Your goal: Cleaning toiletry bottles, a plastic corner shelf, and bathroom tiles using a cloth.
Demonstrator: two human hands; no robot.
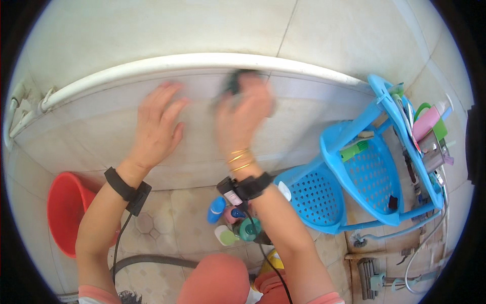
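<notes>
My right hand (242, 114) presses a dark green pad (234, 82) against the pale tiled wall (298, 109), just under a long white pipe (202, 61). Motion smears both its fingers and the pad, so the pad's exact kind is unclear. Gold bangles and a black strap with a small device circle that wrist. To the left, my left hand (156, 121) holds nothing, its fingers apart in front of the wall below the pipe. A black strap with a box sits on the left wrist too.
A red bucket (66, 213) stands at the left. Several bottles, one with a blue cap (216, 209), crowd the floor between my arms. At right is a blue plastic rack (331, 147) with toiletries. A grey hose (157, 259) crosses the floor; a brush head (367, 278) lies lower right.
</notes>
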